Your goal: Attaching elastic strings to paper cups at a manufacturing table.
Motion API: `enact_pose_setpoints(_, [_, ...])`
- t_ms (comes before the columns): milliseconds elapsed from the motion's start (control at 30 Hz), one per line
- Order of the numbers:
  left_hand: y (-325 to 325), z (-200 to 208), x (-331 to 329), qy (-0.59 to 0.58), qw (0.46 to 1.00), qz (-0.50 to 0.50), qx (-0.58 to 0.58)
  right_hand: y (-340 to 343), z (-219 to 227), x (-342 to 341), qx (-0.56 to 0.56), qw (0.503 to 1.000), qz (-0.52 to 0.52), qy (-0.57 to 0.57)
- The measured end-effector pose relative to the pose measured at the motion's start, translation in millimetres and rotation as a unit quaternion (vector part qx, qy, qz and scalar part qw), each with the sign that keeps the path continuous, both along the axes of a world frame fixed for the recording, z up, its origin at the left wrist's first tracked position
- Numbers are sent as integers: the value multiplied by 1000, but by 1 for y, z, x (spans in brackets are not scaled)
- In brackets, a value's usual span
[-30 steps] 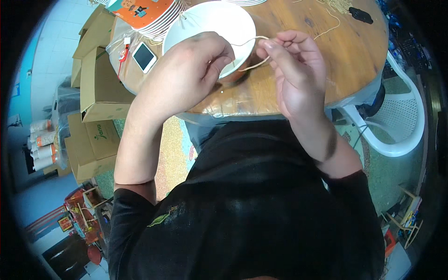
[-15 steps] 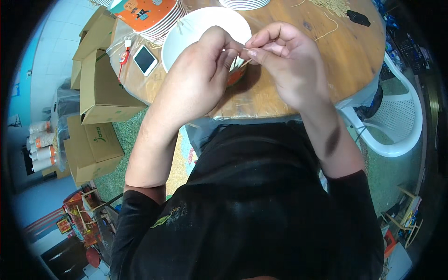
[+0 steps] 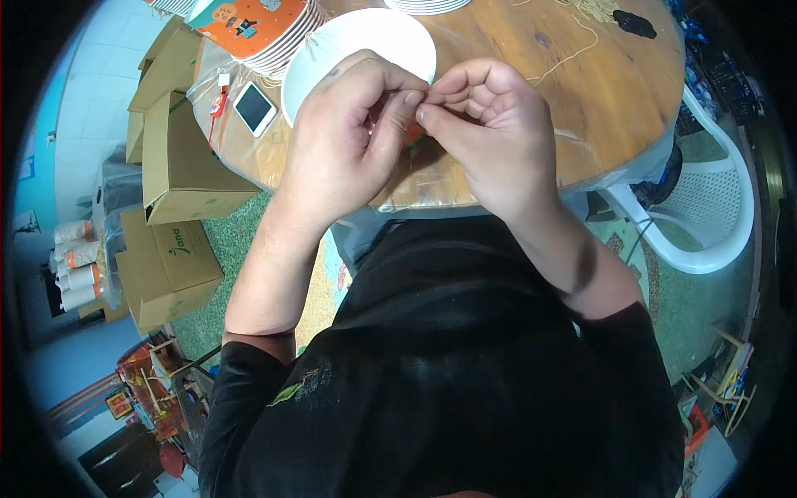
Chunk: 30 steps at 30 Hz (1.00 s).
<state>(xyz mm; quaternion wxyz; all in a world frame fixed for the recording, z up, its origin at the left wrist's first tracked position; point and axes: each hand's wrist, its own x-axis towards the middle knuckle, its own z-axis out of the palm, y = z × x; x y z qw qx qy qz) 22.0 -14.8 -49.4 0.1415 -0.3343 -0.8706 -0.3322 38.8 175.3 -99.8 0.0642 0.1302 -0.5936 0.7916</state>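
My left hand (image 3: 344, 137) and my right hand (image 3: 498, 133) meet over the near part of the wooden table (image 3: 614, 100). Thumb and forefinger are pinched together on each, and the two sets of fingertips touch or nearly touch. Whatever lies in the pinch is too small to make out. Just below the fingertips, mostly hidden by my left hand, shows a bit of an orange thing (image 3: 415, 133). Behind my left hand is a large white round piece (image 3: 390, 41), with a short tan cord end at its left side.
Orange printed containers with white rims stand nested in a stack (image 3: 261, 29) at the far left. A phone (image 3: 254, 109) and a red cable (image 3: 217, 106) lie beside them. Tan cords (image 3: 594, 8) and a black item (image 3: 635, 23) lie far right. Cardboard boxes (image 3: 195, 158) and a white chair (image 3: 706, 207) flank the table.
Both hands have shifted slightly; the right came left and nearer to me, its fingers curling closer to the left fingertips. The thin tan strand and orange thing between them are now more covered.
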Motion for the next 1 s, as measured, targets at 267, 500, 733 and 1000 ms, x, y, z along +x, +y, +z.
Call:
enact_pose_setpoints(267, [0, -7, 4, -64, 984, -59, 158, 1, -8, -2, -57, 998, 31, -20])
enact_pose_setpoints(500, [-11, 8, -5, 58, 994, -72, -56, 10, -3, -3, -48, 997, 49, -23])
enact_pose_setpoints(733, [-6, 6, 2, 83, 994, -51, -53, 25, 6, 3, 27, 995, 92, -8])
enact_pose_setpoints(1000, [-3, 8, -1, 92, 991, -38, -85, 22, -3, 4, 84, 992, -2, 97])
